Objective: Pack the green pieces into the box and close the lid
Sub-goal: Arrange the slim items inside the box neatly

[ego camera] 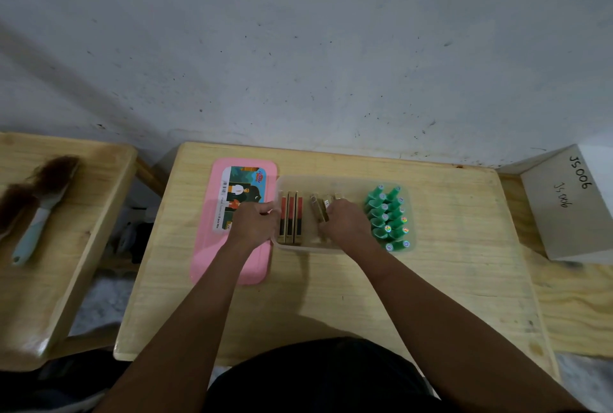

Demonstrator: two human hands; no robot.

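The right hand (345, 220) has its grip clenched on a gold piece (319, 210) mid-box; the left hand (255, 223) grasps the box (345, 182) by its left wall. The green pieces (388, 217) sit packed in 2 rows at the right end. Best to stand it snug beside the red ones (291, 220), so the pink lid (212, 246) on the counter (447, 246) closes flat.

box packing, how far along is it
Done: the green pieces stand in two rows at the right end of the clear box, and three red-striped packs stand at its left end. In hand: the right hand has its grip on small gold packs in the middle, while the left hand rests at the box's left edge. Left: the pink lid lies beside the box, not yet on.
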